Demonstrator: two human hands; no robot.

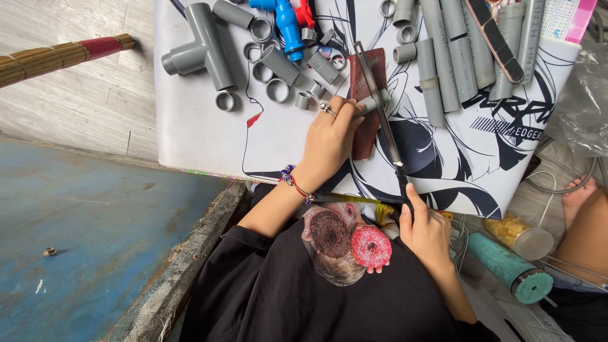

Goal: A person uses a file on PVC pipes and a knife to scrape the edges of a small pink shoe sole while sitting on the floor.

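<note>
Grey plastic pipe piece [373,101], short, pinched in the fingers of the left hand [329,142] and pressed down on a reddish-brown sandpaper sheet [367,95] lying on the white illustrated board [202,139] that serves as table. Ring on one left finger, beaded bracelet [294,183] at the wrist. Right hand [427,231] closed round the dark handle of a thin saw blade [380,107], index finger laid along the handle; blade running away from the right hand, up and across the pipe piece just beside the left fingertips. Beyond the left hand: cut grey rings [277,90], a grey tee fitting [199,47], a blue valve [288,25]. Beyond the right hand: longer grey pipes [449,57] side by side. Near the right wrist, a teal cylinder [510,269] on the floor. Far off the left hand, a broom handle [57,57].
</note>
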